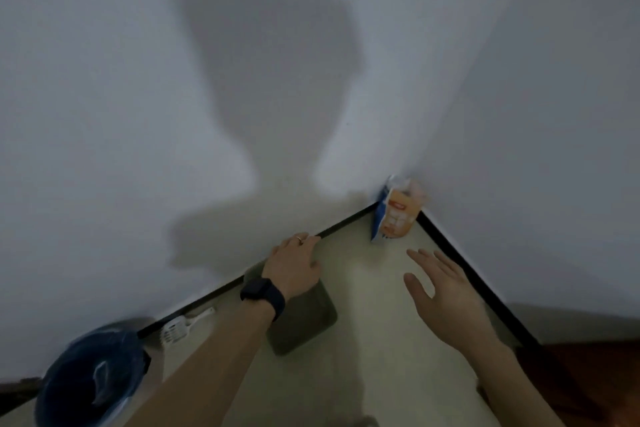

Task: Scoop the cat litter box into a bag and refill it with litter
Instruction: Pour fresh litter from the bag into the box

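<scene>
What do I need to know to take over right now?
Left hand: open, above the dark tray by the wall, holding nothing.
Right hand: open, stretched toward the litter bag standing in the corner, not touching it.
Scoop: on the floor by the wall, next to the blue-lined bin.
Done: nothing that shows.
Left: scoop into the bin, then refill.
</scene>
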The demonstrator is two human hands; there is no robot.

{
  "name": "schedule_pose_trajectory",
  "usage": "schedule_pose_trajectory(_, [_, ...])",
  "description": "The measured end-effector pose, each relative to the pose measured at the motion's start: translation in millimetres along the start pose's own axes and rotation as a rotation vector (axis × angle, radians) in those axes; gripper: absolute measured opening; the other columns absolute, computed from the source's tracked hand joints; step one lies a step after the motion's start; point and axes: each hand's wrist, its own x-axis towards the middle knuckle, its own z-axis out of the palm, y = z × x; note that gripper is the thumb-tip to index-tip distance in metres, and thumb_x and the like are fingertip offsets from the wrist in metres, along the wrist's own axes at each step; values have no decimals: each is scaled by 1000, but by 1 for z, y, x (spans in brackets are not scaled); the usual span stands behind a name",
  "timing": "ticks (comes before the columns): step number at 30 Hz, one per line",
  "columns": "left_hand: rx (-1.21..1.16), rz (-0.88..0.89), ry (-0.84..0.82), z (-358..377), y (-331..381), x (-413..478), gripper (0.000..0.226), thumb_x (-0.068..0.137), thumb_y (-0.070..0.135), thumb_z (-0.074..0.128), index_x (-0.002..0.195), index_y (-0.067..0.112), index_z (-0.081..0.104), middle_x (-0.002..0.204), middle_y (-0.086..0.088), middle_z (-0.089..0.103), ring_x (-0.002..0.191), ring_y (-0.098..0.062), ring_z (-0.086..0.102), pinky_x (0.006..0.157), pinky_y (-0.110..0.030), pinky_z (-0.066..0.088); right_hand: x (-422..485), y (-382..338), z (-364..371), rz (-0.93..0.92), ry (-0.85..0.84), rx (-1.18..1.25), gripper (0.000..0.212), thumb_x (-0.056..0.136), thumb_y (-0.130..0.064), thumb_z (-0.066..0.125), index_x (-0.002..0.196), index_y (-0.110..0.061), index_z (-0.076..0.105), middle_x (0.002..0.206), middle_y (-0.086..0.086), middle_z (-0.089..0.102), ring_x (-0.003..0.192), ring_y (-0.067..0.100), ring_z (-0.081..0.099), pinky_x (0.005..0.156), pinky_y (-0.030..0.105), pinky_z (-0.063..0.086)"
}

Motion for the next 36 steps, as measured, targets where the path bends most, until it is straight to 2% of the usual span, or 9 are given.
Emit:
schedule_pose_trajectory(7, [66, 5, -90, 7, 108, 59, 57, 100, 35, 43, 153, 24, 25, 156, -5, 30, 137, -29, 36, 113, -41, 32, 22, 103, -71, 57, 38, 41, 49, 97, -47, 46, 142, -29, 48, 148, -6, 46, 145, 16, 28, 115, 33, 28])
schedule_pose_trajectory(13, [81, -25, -177, 21, 150, 137, 58, 99, 42, 42, 151, 19, 28, 155, -7, 31, 132, -29, 41, 108, -42, 38, 71, 160, -87, 187, -159, 101, 54, 99, -51, 41, 149, -34, 33, 154, -13, 34, 146, 12, 21, 118, 32, 22])
schedule_pose_trajectory(24, [-46, -142, -410, 66, 203, 403, 52, 103, 39, 38, 149, 13, 33, 155, -7, 33, 140, -25, 34, 114, -34, 30, 299, 273, -29, 492, -403, 301, 64, 94, -61, 42, 149, -31, 30, 147, -9, 46, 127, 15, 50, 105, 31, 41])
schedule_pose_trajectory(26, [-90, -145, -406, 80, 207, 456, 20, 104, 28, 40, 115, 22, 55, 116, -4, 56, 104, -15, 55, 93, -23, 41, 343, 295, -7, 546, -435, 347, 63, 95, -59, 42, 149, -29, 30, 146, -8, 48, 123, 15, 54, 101, 29, 42])
schedule_pose_trajectory(28, [-124, -145, -362, 95, 211, 504, 35, 101, 19, 46, 73, 33, 30, 74, 8, 35, 62, -3, 33, 65, -23, 35, 382, 313, 17, 605, -459, 421, 59, 95, -57, 44, 146, -29, 33, 143, -7, 50, 111, 14, 58, 92, 27, 44])
schedule_pose_trajectory(30, [-137, -190, -362, 117, 206, 550, 43, 96, 18, 51, 71, 35, 21, 71, 9, 28, 59, -5, 26, 68, -29, 33, 420, 331, 48, 665, -452, 509, 54, 96, -54, 47, 142, -28, 38, 136, -5, 56, 98, 12, 58, 83, 24, 43])
schedule_pose_trajectory(32, [-152, -241, -385, 151, 191, 591, 16, 98, 24, 50, 83, 29, 48, 87, 2, 48, 75, -13, 49, 80, -34, 42, 458, 347, 85, 715, -430, 602, 50, 95, -50, 52, 139, -27, 43, 124, -6, 60, 99, 14, 58, 89, 27, 44])
schedule_pose_trajectory(33, [-171, -280, -391, 169, 183, 610, 16, 100, 31, 48, 109, 21, 56, 111, -5, 55, 100, -21, 55, 92, -35, 42, 476, 355, 105, 745, -417, 672, 49, 95, -47, 54, 137, -25, 45, 117, -6, 59, 100, 14, 56, 91, 28, 44])
schedule_pose_trajectory(36, [-252, -391, -386, 226, 159, 660, 76, 95, 57, 48, 151, 11, 25, 154, -10, 33, 139, -28, 35, 111, -34, 32, 523, 373, 162, 816, -411, 816, 35, 94, -44, 56, 120, -20, 55, 97, -5, 57, 87, 13, 54, 88, 33, 46])
